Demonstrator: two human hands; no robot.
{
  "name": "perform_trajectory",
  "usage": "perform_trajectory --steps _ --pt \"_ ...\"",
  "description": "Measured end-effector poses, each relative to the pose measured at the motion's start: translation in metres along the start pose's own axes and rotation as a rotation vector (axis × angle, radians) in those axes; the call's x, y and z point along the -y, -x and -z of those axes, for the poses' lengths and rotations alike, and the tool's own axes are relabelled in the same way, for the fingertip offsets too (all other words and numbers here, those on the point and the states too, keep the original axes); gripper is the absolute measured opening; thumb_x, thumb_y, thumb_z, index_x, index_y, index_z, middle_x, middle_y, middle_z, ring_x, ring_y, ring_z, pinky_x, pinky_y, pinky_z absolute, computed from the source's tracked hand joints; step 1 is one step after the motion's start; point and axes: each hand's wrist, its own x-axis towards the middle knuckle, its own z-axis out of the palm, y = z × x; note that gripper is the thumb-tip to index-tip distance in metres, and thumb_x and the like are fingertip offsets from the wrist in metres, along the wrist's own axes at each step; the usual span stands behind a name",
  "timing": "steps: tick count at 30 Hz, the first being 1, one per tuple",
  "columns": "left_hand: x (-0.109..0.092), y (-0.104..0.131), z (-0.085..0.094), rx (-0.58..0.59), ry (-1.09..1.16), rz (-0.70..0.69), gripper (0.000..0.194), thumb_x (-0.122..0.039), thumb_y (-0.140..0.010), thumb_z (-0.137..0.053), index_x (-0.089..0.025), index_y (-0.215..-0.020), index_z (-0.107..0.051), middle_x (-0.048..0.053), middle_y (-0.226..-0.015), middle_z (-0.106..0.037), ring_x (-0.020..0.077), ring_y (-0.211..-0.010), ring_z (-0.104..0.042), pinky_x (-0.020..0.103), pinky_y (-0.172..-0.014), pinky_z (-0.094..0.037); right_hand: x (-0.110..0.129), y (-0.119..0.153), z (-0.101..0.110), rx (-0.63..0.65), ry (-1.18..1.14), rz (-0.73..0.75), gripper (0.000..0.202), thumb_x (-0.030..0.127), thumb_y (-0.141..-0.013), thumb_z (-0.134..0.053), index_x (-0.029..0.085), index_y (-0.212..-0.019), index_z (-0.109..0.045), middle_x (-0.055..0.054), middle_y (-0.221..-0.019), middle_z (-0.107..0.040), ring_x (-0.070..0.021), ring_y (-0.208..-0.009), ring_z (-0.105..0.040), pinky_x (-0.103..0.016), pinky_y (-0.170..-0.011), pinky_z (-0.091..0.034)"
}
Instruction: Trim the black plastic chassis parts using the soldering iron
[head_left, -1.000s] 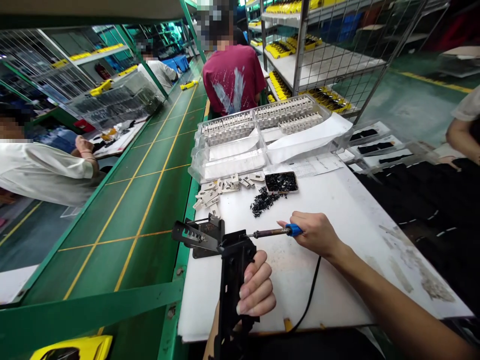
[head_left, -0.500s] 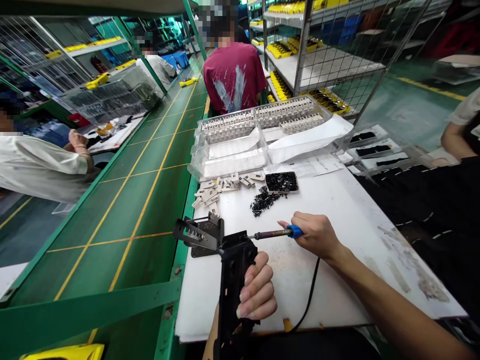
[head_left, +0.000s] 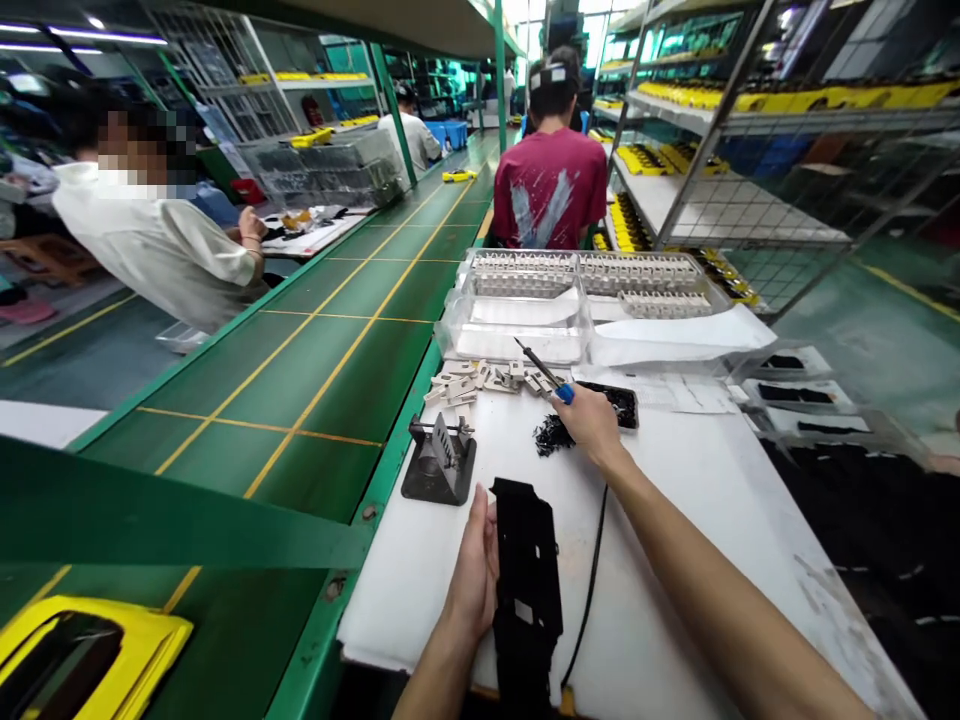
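Note:
My left hand (head_left: 480, 560) is closed around the left edge of a long black plastic part (head_left: 526, 560), held tilted above the near edge of the white table; its fingers are partly behind the part. In my right hand (head_left: 592, 422) is a soldering iron (head_left: 541, 366) by its blue grip, its tip aimed up and to the left over the table. Below that hand lie a pile of small black pieces (head_left: 553, 436) and a shallow tray (head_left: 628, 408) of similar pieces, partly covered by the hand. A metal soldering iron stand (head_left: 441, 462) is left of the black part.
Several white plastic pieces (head_left: 454, 388) lie behind the stand. Clear trays (head_left: 517, 345) with rows of white parts stand at the back. A green conveyor (head_left: 300, 375) runs along the left, bearing a yellow housing (head_left: 142, 640). Co-workers sit ahead and across the conveyor.
The soldering iron has moved away from the black part, up and forward over the small pieces. My left hand has turned the black part, showing a flatter face. The camera view has shifted.

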Motion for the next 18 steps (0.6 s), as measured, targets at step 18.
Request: perform_trajectory --steps 18 --pt "0.0 -0.01 -0.034 0.267 -0.003 0.182 0.056 -0.054 -0.086 -0.05 -0.005 -0.11 -0.066 0.016 -0.083 -0.072 0.0262 -0.066 -0.069 0.039 -0.066 -0.055 0.01 0.13 0.079 0.051 -0.989 -0.315 0.036 0.051 -0.076 -0.07 0.018 -0.084 -0.058 0.009 -0.043 -0.039 -0.0072 -0.037 -0.029 -0.022 -0.037 -0.023"
